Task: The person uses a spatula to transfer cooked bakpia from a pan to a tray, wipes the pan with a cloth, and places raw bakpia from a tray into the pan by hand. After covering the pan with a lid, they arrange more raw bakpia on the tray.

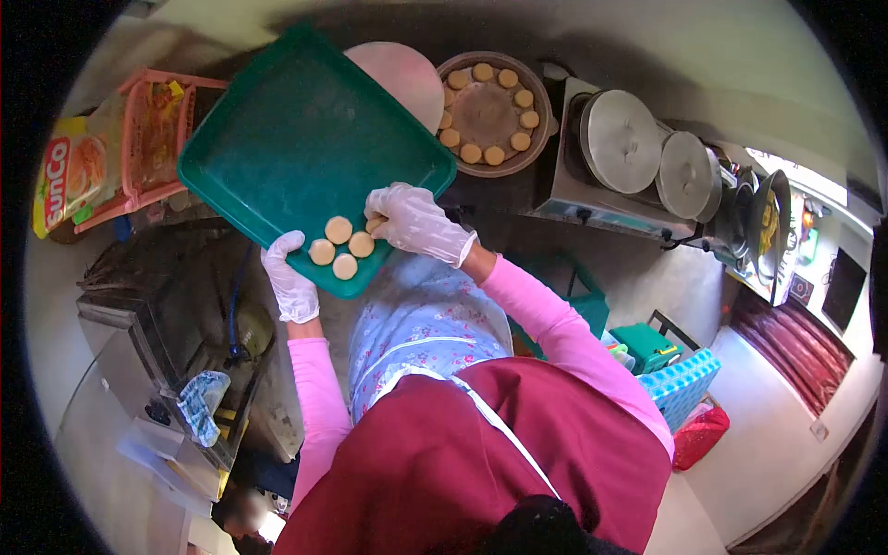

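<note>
A green tray (305, 139) is tilted in front of me, with several round pale dough pieces (345, 266) near its lower corner. Gloved, my left hand (291, 277) grips the tray's lower left edge, thumb over the rim. My right hand (416, 220), also gloved, pinches one dough piece (375, 224) above the tray, just right of the others. Beyond the tray's right corner, a round brown pan (486, 109) holds a ring of similar dough pieces around its inner edge. A pale pink round lid or plate (398, 83) is partly hidden behind the tray.
Right of the pan stands a stove (601, 208) with lidded pots (622, 139). A pink rack (139, 139) and a yellow package (69, 176) are at the left. Green containers (645, 347) sit lower right. Part of another person (245, 518) shows at bottom left.
</note>
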